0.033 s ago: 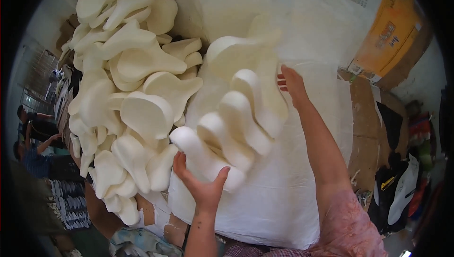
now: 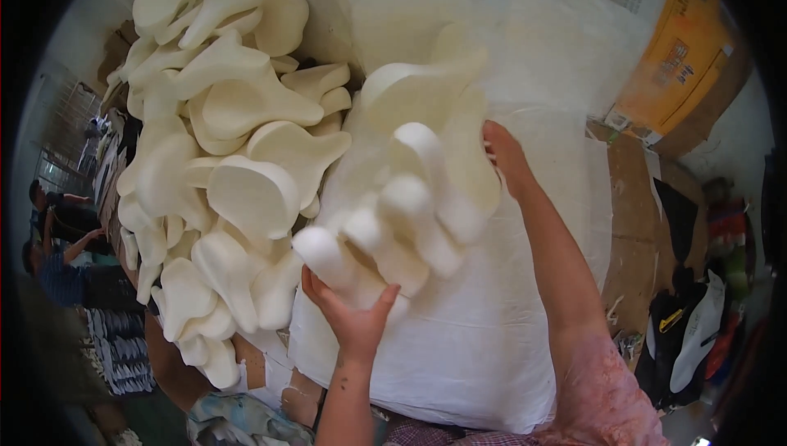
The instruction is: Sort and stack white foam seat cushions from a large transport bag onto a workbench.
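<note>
A row of cream foam saddle pads (image 2: 373,233) stands on edge, overlapping, on a white sheet-covered surface (image 2: 484,339); several are smeared by motion. At the near end, my left hand (image 2: 352,315) curves its fingers and thumb round the nearest pad (image 2: 324,253). My right hand (image 2: 506,155) is at the row's right side, by the edge of a flatter pad (image 2: 471,151), its fingers stretched out and partly hidden against that edge. A wide pad (image 2: 402,89) lies behind the upright ones, farther from me.
A large heap of similar foam pads (image 2: 238,110) fills the left side. Orange and white cartons (image 2: 676,61) stand at the far right. Dark and white flat pieces with a yellow tool (image 2: 670,319) lie at right. Two people (image 2: 65,241) are in the left background.
The upright pads have shifted slightly and blurred, the nearest ones sitting deeper in my left hand. My right hand has moved slightly toward the row's right edge, its fingers more hidden.
</note>
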A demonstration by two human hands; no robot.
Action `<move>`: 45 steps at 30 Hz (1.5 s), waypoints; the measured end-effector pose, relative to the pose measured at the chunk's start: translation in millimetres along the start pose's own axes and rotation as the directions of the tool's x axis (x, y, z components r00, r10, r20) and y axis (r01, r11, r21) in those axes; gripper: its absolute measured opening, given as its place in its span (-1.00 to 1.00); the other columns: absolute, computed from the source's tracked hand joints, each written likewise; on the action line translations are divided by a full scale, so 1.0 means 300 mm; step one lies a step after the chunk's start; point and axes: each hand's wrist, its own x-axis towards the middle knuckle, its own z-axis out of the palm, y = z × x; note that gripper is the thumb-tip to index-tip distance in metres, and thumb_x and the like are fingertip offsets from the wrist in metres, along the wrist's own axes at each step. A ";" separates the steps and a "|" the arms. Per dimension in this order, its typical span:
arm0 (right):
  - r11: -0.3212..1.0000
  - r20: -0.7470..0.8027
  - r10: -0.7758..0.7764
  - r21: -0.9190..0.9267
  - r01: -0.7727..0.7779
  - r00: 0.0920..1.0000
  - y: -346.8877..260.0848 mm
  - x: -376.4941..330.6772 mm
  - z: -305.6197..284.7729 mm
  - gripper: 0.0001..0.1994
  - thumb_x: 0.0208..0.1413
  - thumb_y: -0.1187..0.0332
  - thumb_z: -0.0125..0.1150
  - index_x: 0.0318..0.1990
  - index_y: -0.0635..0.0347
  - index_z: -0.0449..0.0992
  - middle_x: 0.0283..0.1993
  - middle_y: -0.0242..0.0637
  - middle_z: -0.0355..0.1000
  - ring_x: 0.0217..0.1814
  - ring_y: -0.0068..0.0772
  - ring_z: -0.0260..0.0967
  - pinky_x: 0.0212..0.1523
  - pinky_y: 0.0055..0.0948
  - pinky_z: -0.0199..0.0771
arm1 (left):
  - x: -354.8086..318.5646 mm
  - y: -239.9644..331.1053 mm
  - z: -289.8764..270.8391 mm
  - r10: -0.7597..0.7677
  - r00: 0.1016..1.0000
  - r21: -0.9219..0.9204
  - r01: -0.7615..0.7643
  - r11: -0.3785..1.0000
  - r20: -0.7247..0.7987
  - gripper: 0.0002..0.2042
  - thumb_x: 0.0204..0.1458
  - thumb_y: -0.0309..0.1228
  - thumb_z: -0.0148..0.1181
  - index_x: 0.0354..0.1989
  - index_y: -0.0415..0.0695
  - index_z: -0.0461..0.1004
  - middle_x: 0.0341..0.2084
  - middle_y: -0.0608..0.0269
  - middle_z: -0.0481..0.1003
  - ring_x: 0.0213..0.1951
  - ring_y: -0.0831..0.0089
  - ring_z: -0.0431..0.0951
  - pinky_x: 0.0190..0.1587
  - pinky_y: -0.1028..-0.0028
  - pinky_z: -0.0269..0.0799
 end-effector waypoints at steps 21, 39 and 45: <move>0.924 0.219 0.042 -0.379 0.046 0.975 -0.061 0.210 0.226 -0.46 0.10 -0.04 0.06 0.06 0.21 0.41 -0.03 -0.21 0.40 -0.03 -0.37 0.32 -0.09 -0.43 0.36 | -0.012 0.080 0.005 -0.133 0.929 0.225 0.055 0.973 0.347 -0.08 -0.40 -0.22 0.48 0.16 -0.27 0.05 0.08 -0.08 0.17 0.10 0.01 0.19 0.13 0.17 0.15; 0.939 0.113 -0.290 -0.158 0.305 0.950 0.008 0.169 0.261 -0.41 -0.11 0.37 0.23 0.14 0.26 0.23 -0.18 -0.19 0.35 -0.37 -0.51 0.35 -0.43 -0.52 0.44 | -0.069 -0.036 0.022 -0.152 0.942 -0.015 0.164 0.986 0.300 -0.11 -0.41 -0.23 0.47 0.12 -0.23 0.04 0.15 -0.08 0.17 0.16 0.06 0.20 0.22 -0.09 -0.21; 0.936 -0.128 -0.245 -0.289 0.200 0.961 0.117 0.063 0.032 -0.38 -0.08 0.31 0.29 0.16 0.18 0.20 -0.12 -0.17 0.35 -0.32 -0.51 0.35 -0.43 -0.54 0.42 | 0.002 0.009 0.059 -0.106 0.951 0.141 0.067 0.988 0.289 -0.12 -0.38 -0.20 0.45 0.11 -0.24 0.05 0.10 -0.08 0.21 0.15 0.07 0.20 0.22 -0.08 -0.24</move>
